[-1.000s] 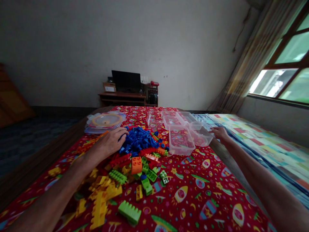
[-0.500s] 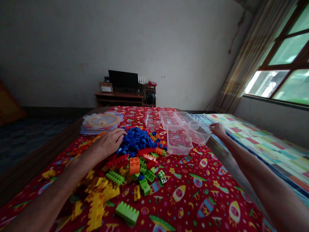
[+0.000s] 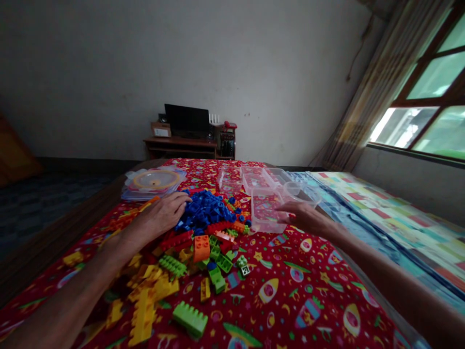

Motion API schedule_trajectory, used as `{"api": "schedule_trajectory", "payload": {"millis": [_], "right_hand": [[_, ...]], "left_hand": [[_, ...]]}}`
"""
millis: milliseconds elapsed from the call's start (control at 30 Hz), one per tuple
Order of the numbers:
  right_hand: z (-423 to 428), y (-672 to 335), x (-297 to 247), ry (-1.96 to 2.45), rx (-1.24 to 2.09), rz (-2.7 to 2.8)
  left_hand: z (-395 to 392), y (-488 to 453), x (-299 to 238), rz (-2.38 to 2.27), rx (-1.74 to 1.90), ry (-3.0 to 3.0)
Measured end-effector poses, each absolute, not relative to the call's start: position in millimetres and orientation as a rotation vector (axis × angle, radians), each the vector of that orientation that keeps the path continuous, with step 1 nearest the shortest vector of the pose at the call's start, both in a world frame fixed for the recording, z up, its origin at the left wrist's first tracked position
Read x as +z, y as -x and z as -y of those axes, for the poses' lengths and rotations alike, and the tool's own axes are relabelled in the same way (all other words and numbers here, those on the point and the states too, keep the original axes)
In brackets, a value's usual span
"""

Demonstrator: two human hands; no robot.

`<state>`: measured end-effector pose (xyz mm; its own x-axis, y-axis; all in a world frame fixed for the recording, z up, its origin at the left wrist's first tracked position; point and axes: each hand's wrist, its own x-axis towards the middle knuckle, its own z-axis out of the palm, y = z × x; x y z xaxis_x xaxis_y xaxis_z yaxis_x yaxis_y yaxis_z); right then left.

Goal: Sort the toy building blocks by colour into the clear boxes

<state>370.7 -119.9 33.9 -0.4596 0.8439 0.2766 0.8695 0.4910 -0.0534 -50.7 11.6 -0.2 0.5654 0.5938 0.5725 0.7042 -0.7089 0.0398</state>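
My left hand [image 3: 169, 209] lies against the left side of a heap of blue toy bricks [image 3: 205, 211]. Its thumb and fingers are apart, with fingertips at the bricks and nothing visibly gripped. Over the right wall of a clear plastic box [image 3: 263, 227] reaches my right hand [image 3: 301, 217], fingers stretched out and slightly blurred. It looks open and holds nothing I can see. Yellow bricks [image 3: 142, 315], green bricks [image 3: 191, 320] and an orange brick [image 3: 201, 248] lie loose nearer to me, with red bricks [image 3: 181, 240] beside the blue heap.
Further clear containers [image 3: 257, 178] stand behind the near box. A stack of clear lids [image 3: 154, 182] sits at the far left of the red patterned cloth [image 3: 276, 315]. To the right is a bed with a patchwork cover [image 3: 381, 213]. A desk with a monitor [image 3: 187, 121] stands against the wall.
My right hand has moved left, from the rim of the round clear container to the near box. My left hand has stayed by the blue bricks.
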Motion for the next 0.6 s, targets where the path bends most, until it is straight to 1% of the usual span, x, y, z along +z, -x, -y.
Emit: {"api": "schedule_trajectory", "payload": {"millis": [67,167,400,600], "right_hand": [[124,-350,24,1.446,-0.179,2.632],[121,-339,18,1.614,-0.269,2.712],[116,-354,28,1.96,-0.338,2.588],[119,-358,22,2.028,-0.309,2.605]], "left_hand": [[-11,51,0,1.075,-0.84,2.608],[-12,52,-1,1.068,-0.852,2.603],[-15,53,-6,1.054,-0.839,2.595],[-21,56,-11,1.042,-0.856,2.596]]}}
